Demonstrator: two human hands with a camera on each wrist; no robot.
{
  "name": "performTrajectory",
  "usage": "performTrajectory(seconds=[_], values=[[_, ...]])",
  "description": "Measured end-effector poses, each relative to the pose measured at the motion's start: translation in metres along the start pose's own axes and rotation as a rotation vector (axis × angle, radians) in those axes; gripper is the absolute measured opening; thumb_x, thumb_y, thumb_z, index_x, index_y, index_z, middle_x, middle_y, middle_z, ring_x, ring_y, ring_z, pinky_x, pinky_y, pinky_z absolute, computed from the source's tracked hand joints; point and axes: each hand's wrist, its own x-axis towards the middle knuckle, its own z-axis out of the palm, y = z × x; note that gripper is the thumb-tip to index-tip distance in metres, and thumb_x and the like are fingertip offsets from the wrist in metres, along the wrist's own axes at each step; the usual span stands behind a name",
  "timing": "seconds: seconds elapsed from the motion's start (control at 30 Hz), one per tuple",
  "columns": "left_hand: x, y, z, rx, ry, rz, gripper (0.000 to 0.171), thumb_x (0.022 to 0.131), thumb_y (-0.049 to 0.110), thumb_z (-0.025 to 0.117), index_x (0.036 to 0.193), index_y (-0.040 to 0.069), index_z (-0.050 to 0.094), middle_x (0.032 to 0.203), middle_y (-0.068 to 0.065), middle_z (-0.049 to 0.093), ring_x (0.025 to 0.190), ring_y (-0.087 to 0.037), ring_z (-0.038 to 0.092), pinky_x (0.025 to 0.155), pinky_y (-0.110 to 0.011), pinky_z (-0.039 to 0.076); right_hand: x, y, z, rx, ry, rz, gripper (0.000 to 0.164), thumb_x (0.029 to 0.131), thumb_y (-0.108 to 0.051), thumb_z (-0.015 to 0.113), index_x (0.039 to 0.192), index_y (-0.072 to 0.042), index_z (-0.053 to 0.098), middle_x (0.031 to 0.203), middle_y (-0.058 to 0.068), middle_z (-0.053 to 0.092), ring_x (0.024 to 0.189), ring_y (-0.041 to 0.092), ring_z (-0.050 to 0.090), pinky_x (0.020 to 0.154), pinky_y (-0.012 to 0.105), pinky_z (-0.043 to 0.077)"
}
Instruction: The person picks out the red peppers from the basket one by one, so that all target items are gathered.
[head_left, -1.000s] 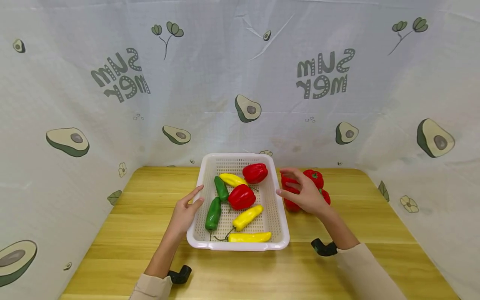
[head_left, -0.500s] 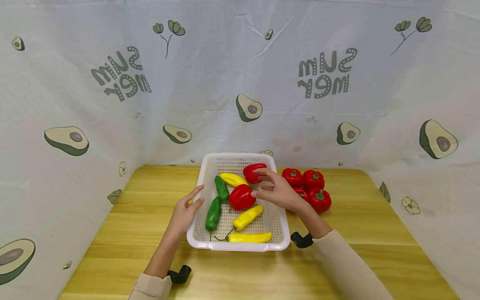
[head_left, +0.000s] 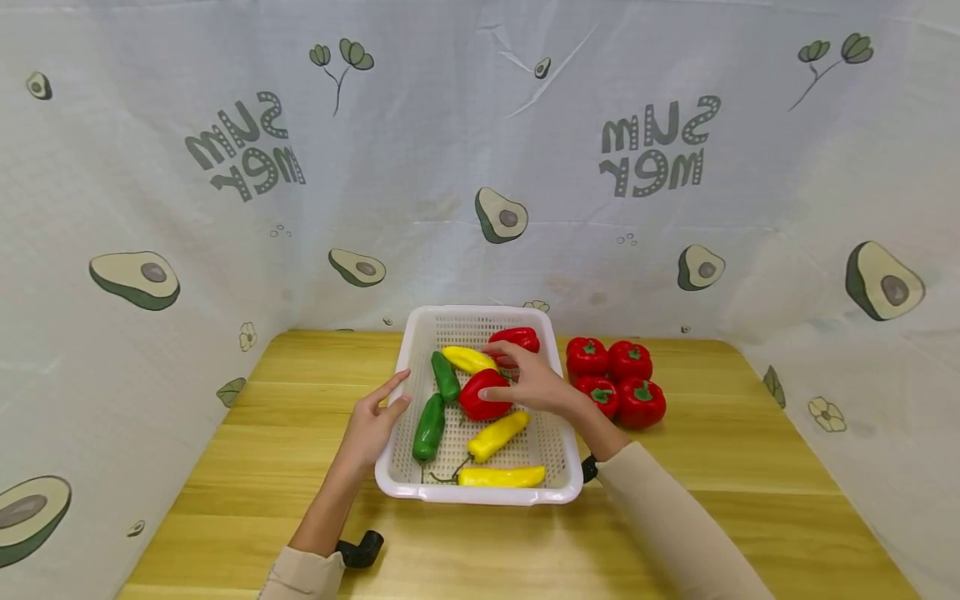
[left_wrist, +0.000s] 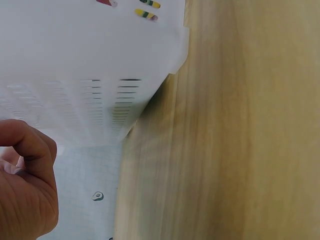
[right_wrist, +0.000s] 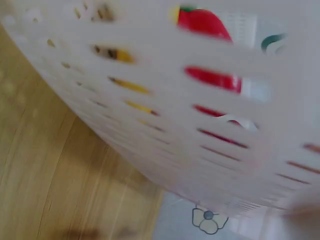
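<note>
A white plastic basket point(head_left: 480, 493) stands on the wooden table, holding vegetables. My left hand point(head_left: 371, 429) rests at its left rim, index finger and thumb extended over the edge; the left wrist view shows that hand point(left_wrist: 27, 180) beside the slotted wall. My right hand point(head_left: 536, 383) is over the basket's right half, fingers and thumb apart. Its thumb overlaps the front red bell pepper point(head_left: 474, 398), and its fingers overlap the rear red bell pepper point(head_left: 519, 337). In the right wrist view the basket wall point(right_wrist: 165, 115) hides most of the hand.
Also in the basket lie two green peppers point(head_left: 429, 429) and three yellow peppers point(head_left: 501, 476). Several red bell peppers point(head_left: 641, 404) stand grouped on the table point(head_left: 720, 417) right of the basket. A patterned cloth point(head_left: 420, 167) closes off the back and sides.
My right hand has moved left from over the red bell peppers outside the basket to over those inside it, uncovering the outside group. My left hand stays at the rim.
</note>
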Motion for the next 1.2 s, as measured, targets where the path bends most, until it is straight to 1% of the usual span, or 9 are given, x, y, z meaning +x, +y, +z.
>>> performTrajectory(seconds=[0.07, 0.2, 0.43, 0.57, 0.67, 0.8, 1.0, 1.07, 1.2], values=[[0.001, -0.001, 0.000, 0.005, -0.002, -0.006, 0.050, 0.105, 0.030, 0.061, 0.153, 0.025, 0.051, 0.101, -0.034, 0.073, 0.086, -0.041, 0.077, 0.069, -0.049, 0.066, 0.002, 0.001, 0.003, -0.016, -0.009, 0.018, 0.078, 0.085, -0.035, 0.083, 0.152, -0.017, 0.047, 0.156, 0.010, 0.049, 0.142, 0.038, 0.047, 0.111, 0.056, 0.051], [0.002, -0.002, 0.000, 0.009, 0.002, -0.009, 0.049, 0.105, 0.028, 0.060, 0.153, 0.025, 0.051, 0.101, -0.034, 0.073, 0.086, -0.041, 0.077, 0.069, -0.049, 0.066, 0.005, 0.000, 0.007, -0.030, -0.031, 0.050, 0.078, 0.083, -0.031, 0.085, 0.151, -0.020, 0.048, 0.156, 0.008, 0.049, 0.142, 0.035, 0.046, 0.109, 0.052, 0.054], [-0.001, 0.002, 0.001, -0.013, -0.005, 0.004, 0.049, 0.104, 0.031, 0.063, 0.152, 0.027, 0.054, 0.099, -0.032, 0.074, 0.085, -0.038, 0.077, 0.070, -0.048, 0.066, 0.007, 0.003, 0.012, -0.101, -0.075, 0.074, 0.082, 0.081, -0.029, 0.087, 0.151, -0.022, 0.047, 0.155, 0.008, 0.049, 0.134, 0.032, 0.052, 0.102, 0.047, 0.059], [-0.002, 0.003, 0.001, -0.013, -0.003, 0.005, 0.048, 0.103, 0.032, 0.064, 0.150, 0.029, 0.055, 0.101, -0.032, 0.074, 0.084, -0.037, 0.077, 0.069, -0.047, 0.066, 0.007, 0.001, 0.013, -0.143, -0.126, 0.103, 0.085, 0.078, -0.025, 0.090, 0.152, -0.024, 0.046, 0.153, 0.006, 0.050, 0.132, 0.029, 0.054, 0.103, 0.048, 0.058], [-0.003, 0.004, 0.001, -0.009, 0.000, 0.002, 0.047, 0.103, 0.032, 0.065, 0.149, 0.030, 0.056, 0.101, -0.031, 0.074, 0.083, -0.036, 0.077, 0.068, -0.046, 0.066, 0.008, 0.001, 0.013, -0.156, -0.150, 0.112, 0.086, 0.078, -0.022, 0.090, 0.152, -0.024, 0.046, 0.150, 0.006, 0.052, 0.131, 0.028, 0.055, 0.104, 0.049, 0.057], [-0.002, 0.003, 0.001, -0.011, -0.001, 0.003, 0.048, 0.103, 0.030, 0.065, 0.149, 0.029, 0.056, 0.100, -0.031, 0.075, 0.082, -0.036, 0.077, 0.068, -0.047, 0.066, 0.008, 0.003, 0.014, -0.173, -0.149, 0.124, 0.085, 0.079, -0.018, 0.089, 0.152, -0.022, 0.047, 0.148, 0.006, 0.054, 0.129, 0.028, 0.056, 0.106, 0.049, 0.056], [-0.002, 0.002, 0.001, -0.014, -0.002, 0.004, 0.047, 0.103, 0.029, 0.064, 0.150, 0.029, 0.056, 0.102, -0.031, 0.074, 0.083, -0.036, 0.078, 0.068, -0.048, 0.066, 0.009, 0.002, 0.017, -0.236, -0.164, 0.178, 0.081, 0.080, -0.019, 0.089, 0.151, -0.015, 0.049, 0.141, 0.009, 0.060, 0.123, 0.027, 0.058, 0.108, 0.047, 0.055], [-0.002, 0.001, 0.001, -0.013, 0.002, 0.004, 0.047, 0.103, 0.029, 0.065, 0.149, 0.030, 0.056, 0.099, -0.031, 0.075, 0.082, -0.036, 0.078, 0.068, -0.048, 0.066, 0.009, 0.002, 0.017, -0.230, -0.166, 0.192, 0.079, 0.079, -0.021, 0.090, 0.148, -0.014, 0.052, 0.137, 0.008, 0.062, 0.120, 0.026, 0.059, 0.106, 0.046, 0.056], [-0.001, 0.000, 0.001, -0.015, 0.006, 0.005, 0.047, 0.103, 0.027, 0.064, 0.149, 0.029, 0.056, 0.095, -0.031, 0.075, 0.080, -0.036, 0.077, 0.067, -0.048, 0.066, 0.009, 0.001, 0.018, -0.162, -0.148, 0.199, 0.075, 0.076, -0.024, 0.092, 0.141, -0.015, 0.055, 0.130, 0.005, 0.064, 0.114, 0.024, 0.061, 0.099, 0.043, 0.060]])
